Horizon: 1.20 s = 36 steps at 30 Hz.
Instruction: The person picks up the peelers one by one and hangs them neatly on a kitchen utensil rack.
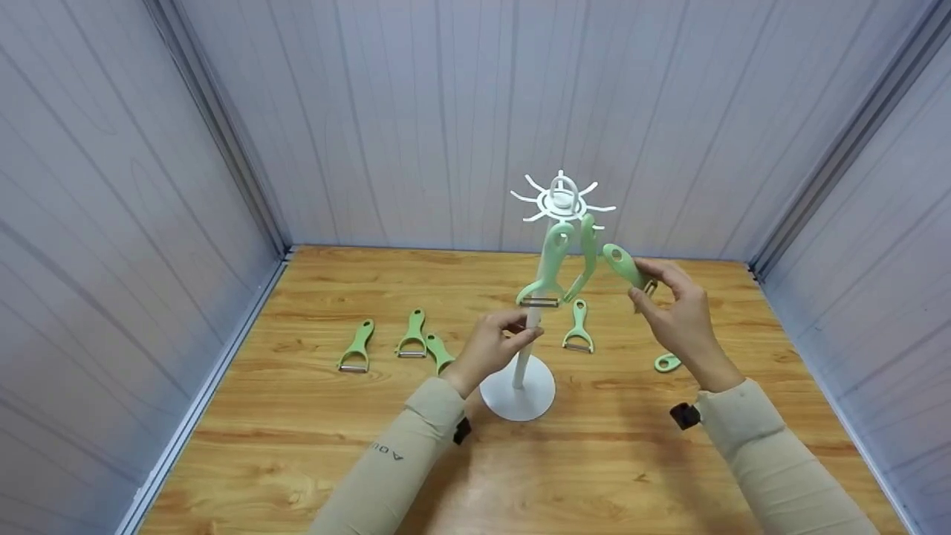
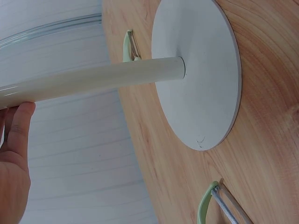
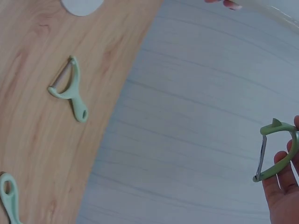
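A white stand (image 1: 520, 405) with a round base and hooks radiating from its top rises from the table. My left hand (image 1: 490, 345) grips its pole (image 2: 112, 77) below the hooks, fingers and thumb on either side. Two green peelers hang from the hooks on the near side, one peeler (image 1: 552, 260) facing front and another peeler (image 1: 589, 253) edge-on. To their right, my right hand (image 1: 683, 316) holds a third green peeler (image 1: 621, 261) by its blade end, its holed handle tip tilted up toward the stand. That peeler's metal blade (image 3: 262, 156) shows in the right wrist view.
Left of the stand lie several loose peelers, among them one peeler (image 1: 359, 345) farthest left. Behind the base lies a peeler (image 1: 579, 327); another peeler (image 1: 667, 362) lies partly hidden under my right wrist. Pale panel walls (image 1: 475, 111) enclose the wooden table (image 1: 297, 446).
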{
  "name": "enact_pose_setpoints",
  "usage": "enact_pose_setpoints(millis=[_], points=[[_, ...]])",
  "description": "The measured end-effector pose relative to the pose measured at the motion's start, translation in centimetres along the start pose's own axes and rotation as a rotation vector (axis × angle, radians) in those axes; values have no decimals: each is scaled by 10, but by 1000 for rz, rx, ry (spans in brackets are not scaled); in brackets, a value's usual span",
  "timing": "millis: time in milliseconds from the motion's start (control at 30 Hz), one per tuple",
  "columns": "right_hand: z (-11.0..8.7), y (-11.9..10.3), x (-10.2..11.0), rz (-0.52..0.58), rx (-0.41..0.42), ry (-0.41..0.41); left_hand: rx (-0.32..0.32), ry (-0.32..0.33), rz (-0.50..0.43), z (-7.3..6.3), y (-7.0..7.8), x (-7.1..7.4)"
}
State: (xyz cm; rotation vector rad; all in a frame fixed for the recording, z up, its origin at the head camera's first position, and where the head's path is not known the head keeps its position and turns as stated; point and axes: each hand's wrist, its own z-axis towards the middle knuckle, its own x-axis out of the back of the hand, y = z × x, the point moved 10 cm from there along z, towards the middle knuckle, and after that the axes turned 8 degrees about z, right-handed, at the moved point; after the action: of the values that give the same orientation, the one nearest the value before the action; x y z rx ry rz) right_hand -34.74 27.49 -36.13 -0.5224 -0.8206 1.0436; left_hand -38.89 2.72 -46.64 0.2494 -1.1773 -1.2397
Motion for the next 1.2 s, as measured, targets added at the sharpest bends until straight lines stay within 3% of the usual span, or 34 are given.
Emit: enact_pose_setpoints(millis=[800,1200], points=[[25,-68,20,146,181,81,-2,17,-6,0,1,1],[32,-78,10,172,223,67,4,20,18,0,1,2]])
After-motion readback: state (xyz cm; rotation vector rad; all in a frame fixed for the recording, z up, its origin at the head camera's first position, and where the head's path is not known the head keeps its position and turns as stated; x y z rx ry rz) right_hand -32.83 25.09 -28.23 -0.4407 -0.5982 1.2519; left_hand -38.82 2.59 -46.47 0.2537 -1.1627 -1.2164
